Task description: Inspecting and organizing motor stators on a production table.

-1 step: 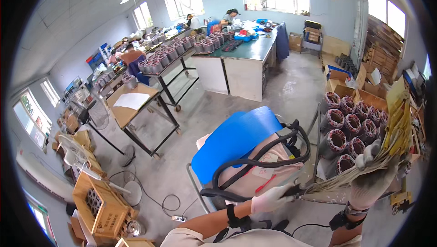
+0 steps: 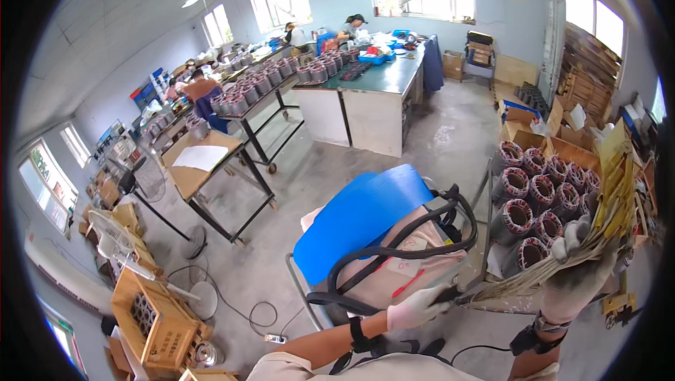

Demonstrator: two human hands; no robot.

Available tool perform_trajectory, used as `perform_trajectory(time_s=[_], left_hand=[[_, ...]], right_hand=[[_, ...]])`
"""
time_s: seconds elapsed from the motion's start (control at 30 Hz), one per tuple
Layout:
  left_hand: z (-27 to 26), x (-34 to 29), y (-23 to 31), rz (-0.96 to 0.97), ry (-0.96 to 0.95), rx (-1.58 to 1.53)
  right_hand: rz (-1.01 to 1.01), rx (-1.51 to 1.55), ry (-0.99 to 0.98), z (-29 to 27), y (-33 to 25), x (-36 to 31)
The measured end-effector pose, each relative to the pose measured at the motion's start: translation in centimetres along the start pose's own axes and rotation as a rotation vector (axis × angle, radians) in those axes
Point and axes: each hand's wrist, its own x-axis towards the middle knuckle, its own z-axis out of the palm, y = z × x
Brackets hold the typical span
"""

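A long bundle of thin grey wires with yellow upper ends stretches across the lower right. My right hand, in a pale glove with grey fingers, is wrapped round the thick part of the bundle. At the bundle's dark narrow end is my left hand, also gloved, its fingers closed on that end. Just beyond my left hand stands a machine with a beige casing, a blue curved cover and a thick black cable looped over it. What lies under my left fingers is partly hidden.
Upright motor stators with red-and-white windings crowd a cart beside my right hand. A wooden crate, a fan and a power strip are at left. Farther off are a small table, a green-topped workbench and people seated working.
The view has shifted very slightly. Both hands keep their hold on the wire bundle, with no clear movement.
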Motion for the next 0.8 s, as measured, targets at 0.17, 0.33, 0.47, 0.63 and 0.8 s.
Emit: perform_trajectory(time_s=[0.17, 0.33, 0.47, 0.63, 0.8], left_hand=[[1.2, 1.3, -7.3, 0.198, 0.342, 0.197], [0.1, 1.6, -10.6, 0.103, 0.322, 0.304], [0.3, 0.4, -10.5, -0.063, 0.056, 0.128], [-1.3, -1.6, -12.1, -0.244, -0.101, 0.09], [-6.0, -1.2, -7.9, -0.368, 0.034, 0.221]], right_hand=[[-0.014, 0.022, -0.062, -2.1, -3.7, 0.5], [-0.213, -0.05, -0.047, -1.6, -4.6, 1.0], [-0.244, -0.089, -0.118, -2.5, -6.2, 2.7], [-0.278, -0.128, -0.072, -4.7, -8.8, 4.0], [-0.259, -0.249, 0.076, -10.2, -11.6, 2.4]])
